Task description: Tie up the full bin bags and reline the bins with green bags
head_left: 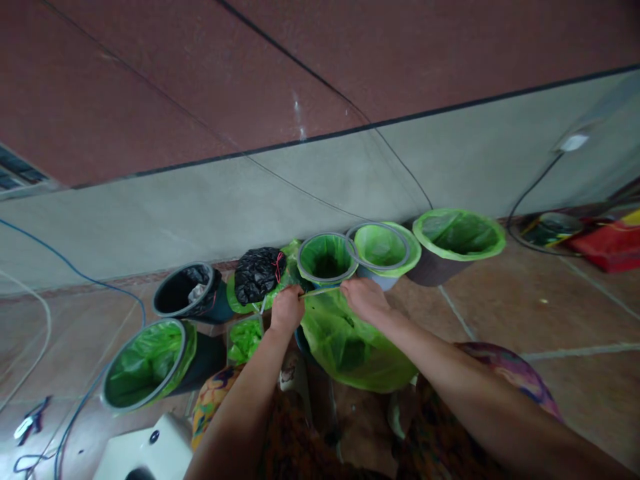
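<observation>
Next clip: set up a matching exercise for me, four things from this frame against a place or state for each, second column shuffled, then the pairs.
Things:
1. green bag
2. black bag
3. black-lined bin
4. red object

Places or states:
A. far right, on the floor
B. knotted shut, red tie
C. mouth stretched between left hand and right hand
D. open, left of the black bag

Pairs: 1-C, 2-B, 3-D, 4-A

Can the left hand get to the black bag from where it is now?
Probably yes. The left hand grips the green bag's rim right beside the black bag, and nothing lies between them. It would have to let go of the green bag, which the right hand also holds.
</observation>
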